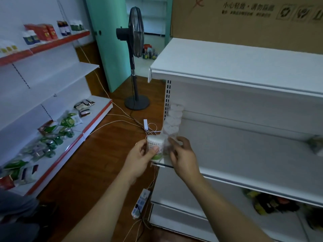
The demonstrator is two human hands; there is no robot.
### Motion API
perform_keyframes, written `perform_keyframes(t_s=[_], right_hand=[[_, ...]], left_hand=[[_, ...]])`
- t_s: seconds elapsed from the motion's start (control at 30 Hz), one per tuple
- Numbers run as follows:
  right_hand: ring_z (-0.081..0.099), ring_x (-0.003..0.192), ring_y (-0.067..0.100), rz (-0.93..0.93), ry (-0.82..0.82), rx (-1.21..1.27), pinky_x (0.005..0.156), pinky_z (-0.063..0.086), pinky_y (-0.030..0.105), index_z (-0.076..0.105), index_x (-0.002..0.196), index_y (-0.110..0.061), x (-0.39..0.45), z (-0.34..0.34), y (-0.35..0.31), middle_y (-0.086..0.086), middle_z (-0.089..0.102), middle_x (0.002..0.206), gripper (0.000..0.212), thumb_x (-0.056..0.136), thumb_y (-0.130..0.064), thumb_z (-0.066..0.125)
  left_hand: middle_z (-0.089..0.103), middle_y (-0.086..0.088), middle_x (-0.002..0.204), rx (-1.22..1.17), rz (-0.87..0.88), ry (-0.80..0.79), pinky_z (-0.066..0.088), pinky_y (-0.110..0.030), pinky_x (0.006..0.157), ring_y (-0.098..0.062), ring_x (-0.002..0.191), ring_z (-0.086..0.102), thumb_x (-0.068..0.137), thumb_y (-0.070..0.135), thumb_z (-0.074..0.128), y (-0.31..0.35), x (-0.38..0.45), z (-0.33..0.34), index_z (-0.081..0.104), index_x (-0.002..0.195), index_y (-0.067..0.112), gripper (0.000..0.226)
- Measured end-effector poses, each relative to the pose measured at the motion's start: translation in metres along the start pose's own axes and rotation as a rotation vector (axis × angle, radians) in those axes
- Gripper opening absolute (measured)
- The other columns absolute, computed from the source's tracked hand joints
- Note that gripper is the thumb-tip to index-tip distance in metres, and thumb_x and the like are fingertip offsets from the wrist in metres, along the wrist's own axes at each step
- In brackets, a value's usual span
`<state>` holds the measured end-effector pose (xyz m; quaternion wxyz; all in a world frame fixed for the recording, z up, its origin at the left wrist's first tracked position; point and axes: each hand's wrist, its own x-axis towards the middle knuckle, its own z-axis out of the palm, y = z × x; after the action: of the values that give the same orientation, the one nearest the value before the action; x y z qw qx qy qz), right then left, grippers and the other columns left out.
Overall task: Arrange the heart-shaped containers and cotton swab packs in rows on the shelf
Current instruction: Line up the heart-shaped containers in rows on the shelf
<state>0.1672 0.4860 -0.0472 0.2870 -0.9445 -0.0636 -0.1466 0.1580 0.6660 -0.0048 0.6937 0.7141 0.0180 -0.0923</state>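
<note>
Left hand: the left hand [141, 155], in the lower centre of the frame, grips a cotton swab pack [156, 147] with thumb in front and fingers curled behind it.
Cotton swab pack: clear with a white top and a green patch low on its face, held upright at the left end of the middle shelf [244, 158], just above its front edge.
Right hand: the right hand [182, 154], just right of the left hand, has its fingers curled round a clear container [170, 145] touching the pack's right side; blur hides the container's shape.
Heart-shaped containers: a row of white heart-shaped containers [175, 117] runs from the hands back along the shelf's left edge towards the perforated upright [168, 98].
Shelving unit: white, filling the right half of the frame; its top shelf [236, 63] carries a cardboard box [244, 21] with printed characters in the upper right.
Lower shelf: blurred dark and yellow packets [272, 203] at the lower right.
Left shelving: a second white unit with red edging [57, 42] in the upper left holds boxes and bottles; green packets [57, 135] lie on its bottom shelf at the left.
Floor: a wooden floor [97, 163] with a standing fan [136, 55] in the upper centre, white cables and a power strip [140, 203] in the lower centre.
</note>
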Motion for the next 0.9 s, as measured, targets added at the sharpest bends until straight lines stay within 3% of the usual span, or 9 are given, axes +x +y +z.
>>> perform_keyframes(t_s=[0.17,0.3,0.43,0.63,0.7,0.77,0.83,0.9], right_hand=[[0.065,0.088,0.038,-0.021,0.051,-0.123,0.070,0.059,0.039,0.064,0.129,-0.014,0.006,0.002,0.000,0.022,0.055,0.130,0.047,0.089,-0.025,0.041],[0.061,0.099,0.040,-0.064,0.009,-0.257,0.067,0.059,0.042,0.061,0.131,-0.017,0.007,-0.005,0.001,0.021,0.053,0.134,0.053,0.079,-0.004,0.061],[0.059,0.103,0.041,-0.108,-0.009,-0.390,0.065,0.059,0.041,0.063,0.129,-0.019,0.010,-0.011,-0.002,0.020,0.051,0.137,0.064,0.070,0.005,0.063],[0.061,0.103,0.044,-0.183,0.018,-0.428,0.066,0.058,0.042,0.062,0.130,-0.020,0.009,-0.017,-0.001,0.022,0.053,0.138,0.080,0.057,0.012,0.069],[0.059,0.110,0.043,-0.171,0.023,-0.391,0.074,0.059,0.045,0.056,0.137,-0.019,0.008,-0.020,0.001,0.021,0.049,0.143,0.083,0.061,0.012,0.066],[0.056,0.115,0.038,-0.119,0.065,-0.245,0.084,0.058,0.046,0.052,0.141,-0.016,0.003,-0.027,0.000,0.016,0.049,0.143,0.072,0.072,0.004,0.056],[0.056,0.116,0.025,-0.056,0.135,0.035,0.092,0.053,0.037,0.051,0.142,-0.018,-0.002,-0.040,-0.004,0.006,0.050,0.140,0.058,0.085,-0.008,0.046],[0.055,0.115,0.009,-0.067,0.120,0.255,0.088,0.050,0.019,0.055,0.138,-0.021,-0.005,-0.056,-0.013,-0.003,0.051,0.137,0.046,0.092,-0.019,0.051]], left_hand=[[0.070,0.002,0.120,0.000,0.009,-0.073,0.055,-0.024,0.092,-0.007,0.108,0.067,0.093,0.018,0.066,-0.001,0.006,-0.001,0.059,0.128,0.017,0.036],[0.069,0.002,0.123,0.014,0.013,-0.097,0.057,-0.023,0.089,-0.007,0.108,0.068,0.092,0.021,0.068,0.000,0.010,-0.001,0.056,0.132,0.018,0.042],[0.070,0.005,0.118,0.010,0.028,-0.125,0.055,-0.019,0.079,-0.004,0.104,0.069,0.091,0.022,0.069,0.003,0.010,0.001,0.057,0.128,0.023,0.039],[0.068,0.007,0.120,0.002,0.037,-0.124,0.053,-0.014,0.076,-0.001,0.103,0.068,0.091,0.020,0.069,0.005,0.011,0.001,0.056,0.131,0.021,0.042],[0.069,0.006,0.120,-0.007,0.046,-0.129,0.053,-0.014,0.076,-0.002,0.104,0.068,0.091,0.019,0.069,0.007,0.011,0.001,0.057,0.131,0.021,0.041],[0.069,0.006,0.119,-0.040,0.073,-0.151,0.054,-0.016,0.079,-0.002,0.105,0.068,0.091,0.017,0.069,0.010,0.011,0.003,0.057,0.128,0.022,0.039],[0.069,0.007,0.120,-0.038,0.096,-0.187,0.056,-0.024,0.088,-0.005,0.109,0.067,0.089,0.021,0.071,0.015,0.013,0.007,0.057,0.126,0.028,0.041],[0.068,0.007,0.122,-0.008,0.123,-0.230,0.056,-0.034,0.095,-0.008,0.112,0.066,0.088,0.024,0.073,0.020,0.014,0.014,0.056,0.121,0.036,0.039]])
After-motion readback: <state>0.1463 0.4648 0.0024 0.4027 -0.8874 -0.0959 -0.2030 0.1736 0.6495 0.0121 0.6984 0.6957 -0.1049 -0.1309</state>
